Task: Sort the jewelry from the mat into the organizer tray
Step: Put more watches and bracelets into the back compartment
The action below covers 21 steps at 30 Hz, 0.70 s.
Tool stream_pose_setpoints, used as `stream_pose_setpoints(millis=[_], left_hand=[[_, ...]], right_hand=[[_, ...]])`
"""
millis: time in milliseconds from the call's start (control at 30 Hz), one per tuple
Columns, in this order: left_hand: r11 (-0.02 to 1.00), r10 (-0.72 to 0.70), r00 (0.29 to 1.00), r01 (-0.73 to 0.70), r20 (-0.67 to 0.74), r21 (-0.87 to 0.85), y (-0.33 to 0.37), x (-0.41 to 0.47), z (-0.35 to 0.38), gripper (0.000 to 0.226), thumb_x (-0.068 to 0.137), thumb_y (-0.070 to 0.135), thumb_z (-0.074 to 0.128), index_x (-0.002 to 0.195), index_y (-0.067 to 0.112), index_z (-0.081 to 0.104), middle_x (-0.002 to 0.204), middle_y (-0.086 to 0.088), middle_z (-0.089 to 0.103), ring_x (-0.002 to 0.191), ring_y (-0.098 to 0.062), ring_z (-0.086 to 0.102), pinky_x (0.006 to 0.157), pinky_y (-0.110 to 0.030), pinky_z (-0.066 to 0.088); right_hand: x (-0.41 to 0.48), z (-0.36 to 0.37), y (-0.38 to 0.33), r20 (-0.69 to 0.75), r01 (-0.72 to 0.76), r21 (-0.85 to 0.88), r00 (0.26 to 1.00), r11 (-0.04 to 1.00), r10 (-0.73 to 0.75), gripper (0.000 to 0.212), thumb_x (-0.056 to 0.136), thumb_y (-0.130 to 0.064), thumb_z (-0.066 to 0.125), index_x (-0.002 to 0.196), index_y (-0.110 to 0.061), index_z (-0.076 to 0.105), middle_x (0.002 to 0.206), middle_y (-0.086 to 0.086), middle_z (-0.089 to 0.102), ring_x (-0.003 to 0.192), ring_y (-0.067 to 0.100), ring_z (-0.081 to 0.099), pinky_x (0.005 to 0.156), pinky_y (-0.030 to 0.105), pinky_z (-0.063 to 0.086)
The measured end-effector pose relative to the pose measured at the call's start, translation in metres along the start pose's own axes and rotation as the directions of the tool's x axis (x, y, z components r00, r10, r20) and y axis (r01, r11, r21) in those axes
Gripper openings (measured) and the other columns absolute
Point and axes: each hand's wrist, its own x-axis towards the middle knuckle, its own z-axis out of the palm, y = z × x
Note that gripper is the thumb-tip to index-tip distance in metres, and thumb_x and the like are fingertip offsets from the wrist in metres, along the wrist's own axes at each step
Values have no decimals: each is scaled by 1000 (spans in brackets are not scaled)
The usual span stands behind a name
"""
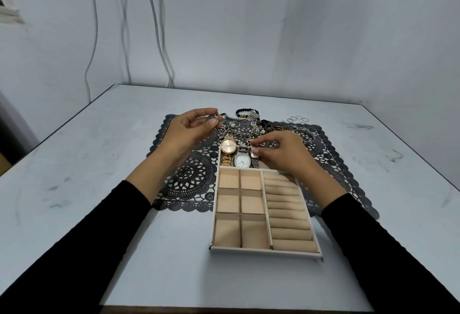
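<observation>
small round silver piece [211, 119] pinched in left hand [189, 129] over mat [189, 176]; mesh-strap watch [255, 162] in tray [263, 251] far compartment pinched by right hand [281, 154].

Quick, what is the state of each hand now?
Left hand: pinches a small round silver piece.
Right hand: pinches the mesh-strap watch in the tray.

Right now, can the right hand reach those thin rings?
Probably yes: the thin rings lie just beyond the right hand, only low jewelry between, though it pinches a silver watch.
</observation>
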Motion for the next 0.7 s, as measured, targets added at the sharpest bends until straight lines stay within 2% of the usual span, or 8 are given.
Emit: stream_pose_setpoints(millis=[167,233,300,400,600,700], left_hand=[[1000,-7,1000,7,-6,5,0,-3,4,28,87,-2,65,112,9,67,108,-11,74,106,-25,68,96,-40,53],[1000,-21,1000,21,-15,1,0,-4,6,27,87,-1,65,111,10,67,111,-12,73,109,-28,67,100,-46,50],[1000,-28,999,28,-23,3,0,-5,7,26,86,-1,65,109,11,68,112,-11,73,111,-28,66,102,-48,49],[1000,-17,1000,17,-22,7,0,-6,9,25,86,0,66,107,13,69,109,-9,74,108,-24,68,102,-48,48],[1000,6,1000,-6,-7,12,2,-9,15,25,85,3,67,107,15,69,104,-3,75,101,-16,70,101,-46,50],[1000,12,1000,-12,3,18,1,-9,18,26,85,3,67,108,16,69,104,-2,75,102,-15,70,98,-40,52]], right_hand=[[-2,-1,0,12,-17,17,1000,1000,16,18,76,-27,80,93,-31,76,86,7,73,78,26,69,72,42,59],[-2,-4,-1,1,-19,12,1000,1000,19,19,78,-27,78,96,-29,75,83,4,71,75,24,67,69,34,57],[-3,-9,-3,-29,-1,6,1000,1000,1,20,79,-26,77,99,-29,74,88,-4,70,79,13,64,76,27,51],[-10,-18,-2,-90,18,25,996,1000,-16,19,83,-26,73,102,-26,73,97,-9,71,90,11,65,87,30,53],[-26,-35,10,-224,27,50,974,998,-15,17,89,-25,66,104,-21,71,97,-6,71,93,10,66,85,24,52],[-34,-41,22,-249,22,-21,968,1000,-27,21,90,-23,64,110,-18,69,104,-4,70,96,10,64,88,24,49]])
